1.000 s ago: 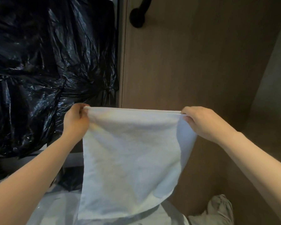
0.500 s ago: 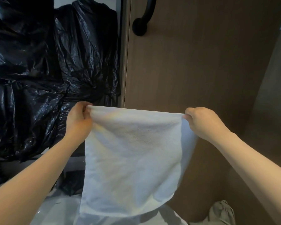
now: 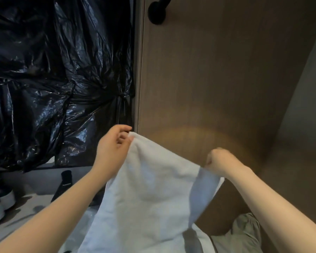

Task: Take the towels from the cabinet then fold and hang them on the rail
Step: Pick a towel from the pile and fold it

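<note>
A white towel (image 3: 151, 187) hangs in front of me, held by its top edge. My left hand (image 3: 113, 147) pinches the upper left corner, the higher one. My right hand (image 3: 221, 161) grips the upper right corner, lower down and closer to the left hand, so the top edge slopes down to the right and sags. The towel's lower part falls out of view at the bottom. No rail is visible.
A brown wooden cabinet door (image 3: 217, 73) with a black handle (image 3: 157, 11) stands straight ahead. Crumpled black plastic (image 3: 53, 79) fills the left. A black bottle (image 3: 65, 181) stands on a pale counter (image 3: 35, 181) at lower left. Grey cloth (image 3: 244, 234) lies at lower right.
The towel was stretched level between both hands. Now my right hand has dropped and come inward toward the left hand, and the top edge slants and slackens.
</note>
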A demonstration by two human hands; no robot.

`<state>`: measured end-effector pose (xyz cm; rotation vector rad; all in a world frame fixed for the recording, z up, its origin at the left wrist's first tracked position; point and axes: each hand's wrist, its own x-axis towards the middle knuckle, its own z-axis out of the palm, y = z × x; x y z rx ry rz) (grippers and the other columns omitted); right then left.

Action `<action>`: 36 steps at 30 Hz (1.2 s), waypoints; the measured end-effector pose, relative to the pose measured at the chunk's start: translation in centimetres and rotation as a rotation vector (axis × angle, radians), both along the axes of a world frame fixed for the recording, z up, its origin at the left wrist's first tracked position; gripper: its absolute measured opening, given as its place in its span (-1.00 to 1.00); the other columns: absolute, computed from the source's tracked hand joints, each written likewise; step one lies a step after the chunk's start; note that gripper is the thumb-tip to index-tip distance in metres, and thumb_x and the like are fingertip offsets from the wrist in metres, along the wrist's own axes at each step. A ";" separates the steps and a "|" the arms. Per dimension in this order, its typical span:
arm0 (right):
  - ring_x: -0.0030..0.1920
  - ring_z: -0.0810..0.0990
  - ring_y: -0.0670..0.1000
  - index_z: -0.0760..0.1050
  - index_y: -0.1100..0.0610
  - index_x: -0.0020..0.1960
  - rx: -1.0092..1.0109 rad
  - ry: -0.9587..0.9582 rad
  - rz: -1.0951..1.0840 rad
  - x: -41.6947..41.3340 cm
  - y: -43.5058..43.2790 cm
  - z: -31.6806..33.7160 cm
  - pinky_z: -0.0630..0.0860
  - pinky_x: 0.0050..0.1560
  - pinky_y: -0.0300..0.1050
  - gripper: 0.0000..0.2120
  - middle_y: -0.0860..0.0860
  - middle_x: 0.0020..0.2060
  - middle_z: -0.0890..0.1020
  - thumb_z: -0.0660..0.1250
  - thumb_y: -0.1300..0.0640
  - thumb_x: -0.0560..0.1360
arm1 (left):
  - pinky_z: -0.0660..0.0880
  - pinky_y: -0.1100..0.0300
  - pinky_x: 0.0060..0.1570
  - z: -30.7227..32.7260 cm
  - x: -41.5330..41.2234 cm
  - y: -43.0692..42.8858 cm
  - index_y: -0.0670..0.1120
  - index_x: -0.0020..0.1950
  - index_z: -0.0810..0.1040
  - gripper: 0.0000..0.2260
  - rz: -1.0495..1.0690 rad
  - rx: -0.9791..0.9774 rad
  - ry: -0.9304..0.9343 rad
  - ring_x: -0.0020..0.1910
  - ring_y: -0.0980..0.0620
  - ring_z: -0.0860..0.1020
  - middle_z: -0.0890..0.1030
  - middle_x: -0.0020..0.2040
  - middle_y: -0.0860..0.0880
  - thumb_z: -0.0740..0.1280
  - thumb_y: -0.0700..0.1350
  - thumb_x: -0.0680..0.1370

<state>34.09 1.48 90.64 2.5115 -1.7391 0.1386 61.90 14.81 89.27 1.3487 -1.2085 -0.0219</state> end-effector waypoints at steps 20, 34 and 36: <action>-0.14 0.59 -0.13 0.57 -0.05 -0.14 0.164 -0.946 0.489 5.0 10.4 -7.6 0.50 -0.14 -0.21 -0.84 -0.16 -0.20 0.65 0.29 0.12 0.58 | 0.54 0.32 -0.20 -5.5 -6.3 4.5 0.11 -0.09 0.56 -0.84 -0.206 0.183 0.056 -0.19 0.16 0.61 0.64 -0.20 0.14 0.44 -0.16 0.49; -0.07 0.59 -0.17 0.59 -0.12 -0.05 0.247 -1.058 0.439 4.8 12.1 -9.5 0.46 -0.12 -0.39 -0.83 -0.24 -0.14 0.65 0.27 0.10 0.60 | 0.48 0.36 -0.24 -8.7 -7.4 6.9 0.04 -0.14 0.63 -0.81 -0.231 0.233 0.202 -0.32 0.17 0.50 0.61 -0.24 0.02 0.48 -0.27 0.44; -0.09 0.60 -0.17 0.61 -0.08 -0.04 0.274 -1.087 0.444 4.7 12.1 -9.2 0.44 -0.14 -0.42 -0.83 -0.21 -0.15 0.66 0.28 0.13 0.60 | 0.48 0.38 -0.23 -8.5 -7.4 7.0 0.04 -0.13 0.64 -0.81 -0.252 0.247 0.199 -0.32 0.19 0.50 0.62 -0.23 0.04 0.48 -0.26 0.44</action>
